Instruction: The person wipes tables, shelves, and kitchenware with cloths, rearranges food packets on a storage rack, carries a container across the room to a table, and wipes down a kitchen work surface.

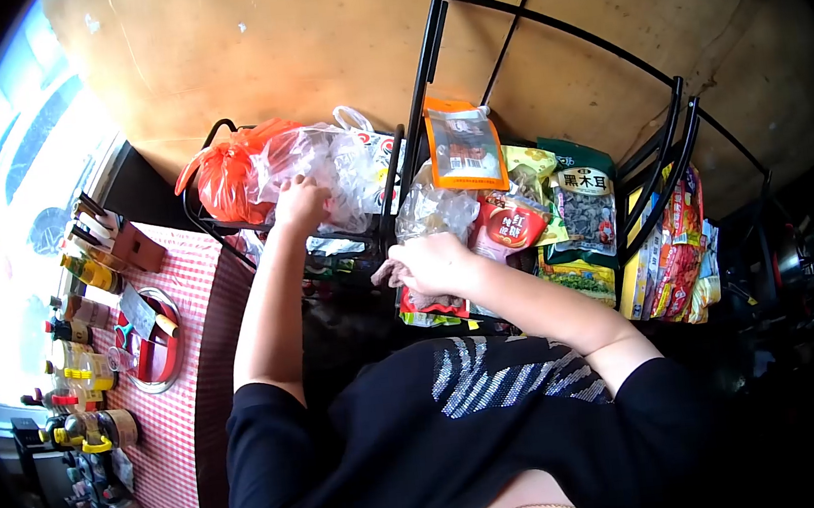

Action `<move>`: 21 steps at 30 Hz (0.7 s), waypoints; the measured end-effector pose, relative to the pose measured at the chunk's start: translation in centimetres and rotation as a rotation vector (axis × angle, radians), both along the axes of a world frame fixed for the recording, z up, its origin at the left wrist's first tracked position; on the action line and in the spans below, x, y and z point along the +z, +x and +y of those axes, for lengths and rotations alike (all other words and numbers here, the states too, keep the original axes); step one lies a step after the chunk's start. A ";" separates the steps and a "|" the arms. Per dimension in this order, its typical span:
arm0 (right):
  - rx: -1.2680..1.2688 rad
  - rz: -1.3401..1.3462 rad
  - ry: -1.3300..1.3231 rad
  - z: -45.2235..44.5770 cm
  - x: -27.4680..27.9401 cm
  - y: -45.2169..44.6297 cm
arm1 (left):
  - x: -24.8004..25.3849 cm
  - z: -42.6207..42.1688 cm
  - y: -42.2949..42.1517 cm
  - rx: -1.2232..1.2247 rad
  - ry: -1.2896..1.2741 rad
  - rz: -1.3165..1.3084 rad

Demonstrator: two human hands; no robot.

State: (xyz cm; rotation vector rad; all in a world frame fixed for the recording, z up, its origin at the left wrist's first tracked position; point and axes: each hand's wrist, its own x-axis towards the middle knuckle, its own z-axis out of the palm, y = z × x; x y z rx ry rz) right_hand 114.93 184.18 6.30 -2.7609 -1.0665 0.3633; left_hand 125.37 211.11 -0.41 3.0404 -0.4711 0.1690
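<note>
My left hand [303, 203] is closed on a crumpled clear plastic bag [344, 173] on the left part of a black metal rack, its fingertips partly hidden. Touching that bag on the left is an orange-red plastic bag [233, 181] with a knotted top. My right hand [435, 263] is closed around a crumpled greyish-brown cloth [389, 274] at the front of the rack's middle section. Just behind that hand lies another clear plastic bag [435, 213]. To its right is a red-and-cream food packet [508, 226].
The black rack frame [438, 32] rises against a tan wall. An orange-edged pouch [465, 144], a dark green bag of black fungus [585, 201] and several upright packets [680, 255] fill its right side. At left, a checked tablecloth [173, 437] bears bottles [98, 430] and a round tray [174, 323].
</note>
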 end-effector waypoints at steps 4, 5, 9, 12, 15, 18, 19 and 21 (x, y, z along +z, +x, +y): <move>-0.028 -0.017 0.123 -2.6 0.6 -0.2 | 1.4 2.0 1.5 0.183 -0.515 -0.272; -0.038 -0.006 0.138 -3.2 1.1 -0.2 | 1.4 3.2 2.8 0.259 -0.619 -0.292; -0.136 0.038 0.140 -4.8 2.1 0.0 | -3.7 8.9 11.5 0.763 -1.164 -0.305; -0.197 0.065 0.155 -5.8 2.4 0.0 | 0.6 8.9 11.5 0.896 -2.447 0.034; -0.232 0.105 0.159 -6.1 3.6 -0.2 | 3.1 6.6 8.8 0.844 -2.390 -0.251; -0.236 0.118 0.212 -6.6 3.0 0.1 | 5.4 -2.5 3.7 0.564 -0.806 -1.167; -0.242 0.138 0.221 -6.8 2.9 0.2 | 5.9 -5.1 2.5 0.515 -0.440 -0.690; -0.254 0.150 0.223 -7.0 2.8 0.3 | 2.4 -5.6 3.4 -0.028 0.036 -0.637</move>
